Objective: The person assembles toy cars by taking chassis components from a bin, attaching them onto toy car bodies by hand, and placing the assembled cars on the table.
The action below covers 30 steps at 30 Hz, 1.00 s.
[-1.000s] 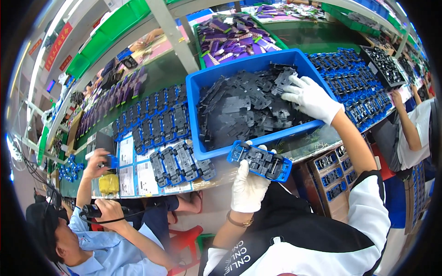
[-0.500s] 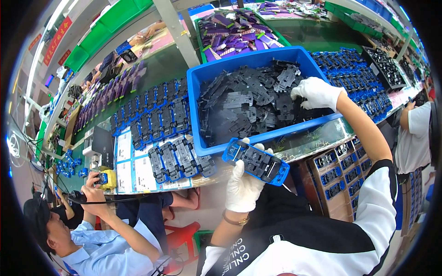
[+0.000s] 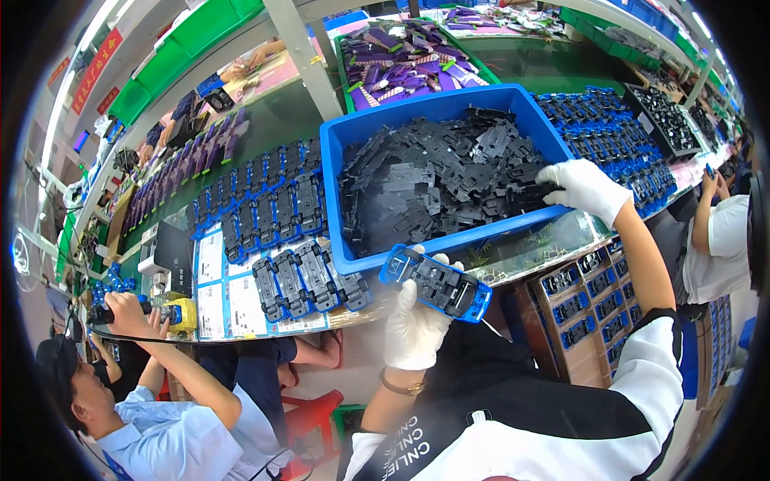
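Observation:
My gloved left hand (image 3: 417, 333) grips a toy car (image 3: 437, 282) with a blue body and a black underside that faces up. It is held tilted just in front of a big blue bin (image 3: 449, 251). Loose black plastic chassis plates (image 3: 445, 164) fill the bin in a heap. At the bin's right rim is my gloved right hand (image 3: 589, 188), its fingers stretched in over the plates and the thumb apart from them. I see nothing plainly held there, though the dark plates behind its fingertips make this hard to tell.
Rows of blue-and-black car bodies (image 3: 297, 284) lie left of the bin, and more (image 3: 609, 144) to its right. Behind stands a tray of purple parts (image 3: 409, 60). A partitioned carton (image 3: 581, 309) of cars is below the table edge. A co-worker in light blue (image 3: 172, 425) sits at left.
My right hand has moved right, from over the plates to the bin's rim, and its fingers have straightened. My left hand and the toy car have shifted slightly left. The co-worker's hands have moved.

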Each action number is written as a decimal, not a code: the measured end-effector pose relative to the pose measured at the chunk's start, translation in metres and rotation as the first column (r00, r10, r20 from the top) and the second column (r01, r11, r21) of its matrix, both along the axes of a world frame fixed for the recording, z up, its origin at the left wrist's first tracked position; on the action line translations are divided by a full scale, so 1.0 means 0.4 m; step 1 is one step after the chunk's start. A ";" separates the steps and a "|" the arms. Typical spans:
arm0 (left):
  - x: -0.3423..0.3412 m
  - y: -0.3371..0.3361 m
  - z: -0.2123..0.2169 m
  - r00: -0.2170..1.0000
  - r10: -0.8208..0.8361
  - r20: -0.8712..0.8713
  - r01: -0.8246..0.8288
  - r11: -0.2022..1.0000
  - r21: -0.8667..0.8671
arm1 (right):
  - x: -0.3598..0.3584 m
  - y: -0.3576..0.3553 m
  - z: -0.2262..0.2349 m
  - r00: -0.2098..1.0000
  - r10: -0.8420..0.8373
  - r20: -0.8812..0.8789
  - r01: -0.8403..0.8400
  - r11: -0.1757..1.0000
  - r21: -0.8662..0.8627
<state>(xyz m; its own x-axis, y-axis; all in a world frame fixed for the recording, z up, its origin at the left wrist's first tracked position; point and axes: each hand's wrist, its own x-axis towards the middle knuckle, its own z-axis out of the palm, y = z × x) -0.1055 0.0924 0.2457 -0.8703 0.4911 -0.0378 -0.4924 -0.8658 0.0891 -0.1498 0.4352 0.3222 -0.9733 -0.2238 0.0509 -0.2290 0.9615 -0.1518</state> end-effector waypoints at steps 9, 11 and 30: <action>0.009 0.006 -0.003 1.000 -0.012 0.000 0.012 0.999 -0.035 | 0.050 -0.023 -0.005 0.978 -0.205 0.048 0.210 0.961 -0.177; 0.010 0.011 0.001 1.000 0.001 -0.002 -0.001 0.999 -0.045 | 0.069 -0.036 -0.025 0.989 -0.066 -0.135 0.019 0.947 -0.320; 0.048 0.097 -0.058 0.946 0.222 -0.237 -0.264 0.950 -0.166 | 0.220 -0.488 -0.090 0.864 -0.112 -0.490 -0.082 0.930 -0.358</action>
<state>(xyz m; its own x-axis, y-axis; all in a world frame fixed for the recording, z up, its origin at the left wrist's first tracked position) -0.0864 0.1311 0.2224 -0.9601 0.2653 0.0884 -0.2203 -0.9123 0.3452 -0.0618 0.2401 0.2864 -0.7977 -0.0814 0.5975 -0.3523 0.8671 -0.3523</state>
